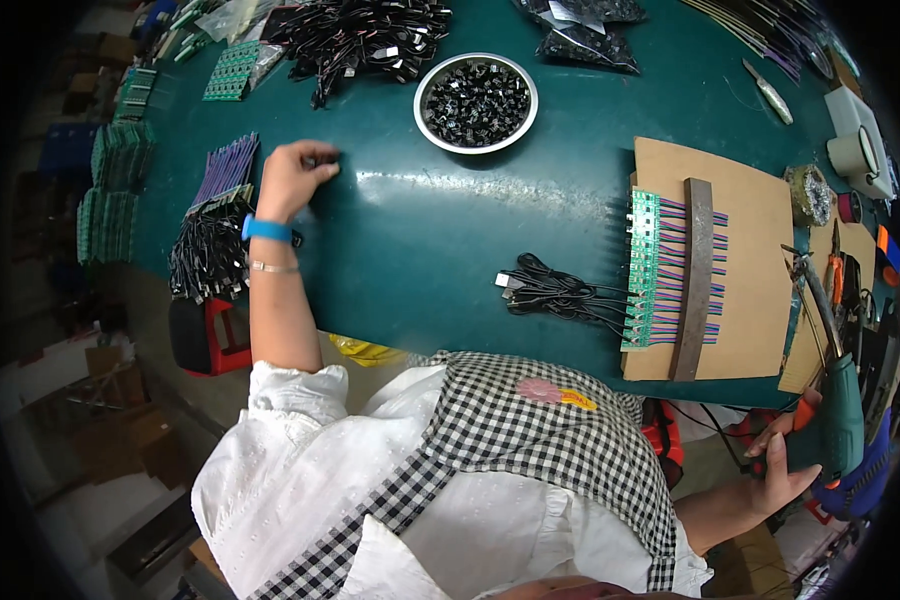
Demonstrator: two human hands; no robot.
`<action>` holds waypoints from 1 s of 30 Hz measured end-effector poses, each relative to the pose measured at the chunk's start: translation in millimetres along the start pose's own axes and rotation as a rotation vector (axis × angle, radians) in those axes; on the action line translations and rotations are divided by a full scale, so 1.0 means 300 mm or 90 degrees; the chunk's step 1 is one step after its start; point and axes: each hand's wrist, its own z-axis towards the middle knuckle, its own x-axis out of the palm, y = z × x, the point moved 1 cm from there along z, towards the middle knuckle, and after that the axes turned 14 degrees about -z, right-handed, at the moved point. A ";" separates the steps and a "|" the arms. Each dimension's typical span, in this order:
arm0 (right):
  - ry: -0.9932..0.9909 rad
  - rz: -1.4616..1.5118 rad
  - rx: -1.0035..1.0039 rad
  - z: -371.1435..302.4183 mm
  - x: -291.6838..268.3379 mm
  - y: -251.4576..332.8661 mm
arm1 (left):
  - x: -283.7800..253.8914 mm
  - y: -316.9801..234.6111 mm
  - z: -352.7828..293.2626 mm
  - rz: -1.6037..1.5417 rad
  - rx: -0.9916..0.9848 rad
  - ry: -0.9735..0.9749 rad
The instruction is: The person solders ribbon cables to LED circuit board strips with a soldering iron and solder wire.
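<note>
My left hand (292, 178) is over the left part of the green table, its fingers curled together and slightly blurred; what they hold, if anything, I cannot make out. Beside it lies a bundle of purple wires and black cables (215, 225). Low at the right edge, my right hand (778, 474) grips a green soldering gun (844, 425) by its handle, the tip pointing up toward the table. A strip of green circuit boards (642, 270) lies on cardboard (760, 270), its coloured wires under a dark metal bar (693, 280). Coiled black USB cables (545, 287) run from its lower boards.
A metal bowl (422, 121) of small black parts stands at the back. Behind are a pile of black cables (370, 40), plastic bags (585, 35) and a knife (768, 92). Stacked circuit boards (110, 220) sit far left. A solder roll (808, 195) and orange-handled pliers (836, 275) lie right.
</note>
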 end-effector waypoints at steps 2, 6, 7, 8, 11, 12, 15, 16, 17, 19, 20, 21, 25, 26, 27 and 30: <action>0.010 0.010 0.001 0.006 -0.008 0.005 | -0.009 -0.049 -0.078 0.088 -0.053 0.022; 0.027 -0.016 -0.043 0.046 0.020 0.016 | 0.102 -0.126 -0.129 0.031 0.139 0.042; 0.043 0.023 -0.055 0.055 0.042 0.016 | 0.119 -0.131 -0.133 0.023 0.131 0.037; 0.059 0.063 -0.067 0.059 0.063 0.015 | 0.132 -0.131 -0.135 0.015 0.123 0.032; 0.045 0.094 -0.051 0.048 0.109 0.015 | 0.171 -0.159 -0.143 0.070 0.164 0.031; 0.051 0.111 -0.040 0.047 0.122 0.012 | 0.193 -0.179 -0.153 0.067 0.171 0.040; -0.019 0.183 0.052 0.048 0.247 0.036 | 0.310 -0.368 -0.225 -0.352 0.053 0.189; -0.062 0.196 0.092 0.052 0.285 0.055 | 0.350 -0.458 -0.252 -0.429 0.042 0.252; -0.039 0.221 0.122 0.064 0.330 0.080 | 0.383 -0.529 -0.277 -0.452 0.033 0.305; 0.041 0.269 0.122 0.105 0.378 0.081 | 0.440 -0.620 -0.313 -0.477 0.013 0.388; 0.097 0.292 0.093 0.120 0.392 0.058 | 0.467 -0.662 -0.328 -0.481 0.012 0.428; 0.107 0.296 0.092 0.132 0.403 0.063 | 0.503 -0.690 -0.342 -0.516 0.032 0.439; 0.093 0.277 0.071 0.147 0.448 0.052 | 0.573 -0.763 -0.357 -0.497 0.046 0.472; 0.081 0.272 0.082 0.146 0.449 0.052 | 0.586 -0.775 -0.358 -0.498 0.043 0.489; 0.071 0.260 0.098 0.146 0.449 0.051 | 0.597 -0.786 -0.358 -0.477 0.078 0.494; 0.055 0.250 0.105 0.144 0.455 0.046 | 0.627 -0.806 -0.360 -0.462 0.134 0.494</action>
